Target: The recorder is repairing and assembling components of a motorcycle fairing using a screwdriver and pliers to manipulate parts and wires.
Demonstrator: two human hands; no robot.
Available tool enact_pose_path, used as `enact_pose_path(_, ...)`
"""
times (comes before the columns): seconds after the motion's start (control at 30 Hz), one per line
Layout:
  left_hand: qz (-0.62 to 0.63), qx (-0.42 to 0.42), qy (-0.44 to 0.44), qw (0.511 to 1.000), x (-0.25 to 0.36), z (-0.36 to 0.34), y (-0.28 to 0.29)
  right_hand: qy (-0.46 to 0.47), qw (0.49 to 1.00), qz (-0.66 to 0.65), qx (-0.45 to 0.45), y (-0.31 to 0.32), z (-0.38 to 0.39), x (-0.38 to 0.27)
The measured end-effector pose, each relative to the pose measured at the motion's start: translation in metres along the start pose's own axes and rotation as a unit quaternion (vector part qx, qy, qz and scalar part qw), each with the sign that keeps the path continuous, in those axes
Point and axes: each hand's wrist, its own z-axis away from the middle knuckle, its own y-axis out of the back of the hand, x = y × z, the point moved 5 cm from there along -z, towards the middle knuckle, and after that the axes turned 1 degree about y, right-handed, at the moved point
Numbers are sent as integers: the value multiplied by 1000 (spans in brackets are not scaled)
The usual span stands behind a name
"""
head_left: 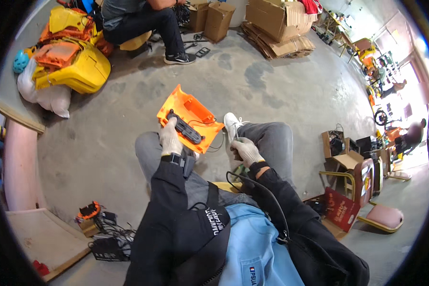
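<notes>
My left hand (169,139), in a pale knit glove, grips the near left edge of an orange plastic cover (188,104) held above my lap. Its fingers close around the cover and the end of a long black plastic part (189,132) lying across it. A thin dark cable (216,149) hangs from the cover's right side and runs toward my other hand. My right hand (247,150), also gloved, is closed in a pinch over my right thigh, apart from the cover. A small thin item seems to stick up from its fingers, too fine to name.
At the upper left, yellow and orange plastic shells (76,62) lie piled beside a white bag (55,100). A seated person (143,24) is close by. Flattened cardboard (276,45) is stacked at the back. Chairs (383,216) and boxes stand right; tangled cables (121,238) lie lower left.
</notes>
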Motion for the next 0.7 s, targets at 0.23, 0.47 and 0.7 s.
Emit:
enact_pose_path(0.23,-5,41,-58,997,1,-12,3,-3,998,-48,26,16,16,-16)
enact_pose_path(0.47,11,35,-31,999,5,-3,3,-6,998,-46,46,19,15,-11)
enact_pose_path(0.7,18,-2,-30,999,6,-5,-1,-46,995,-46,74,35,1,11)
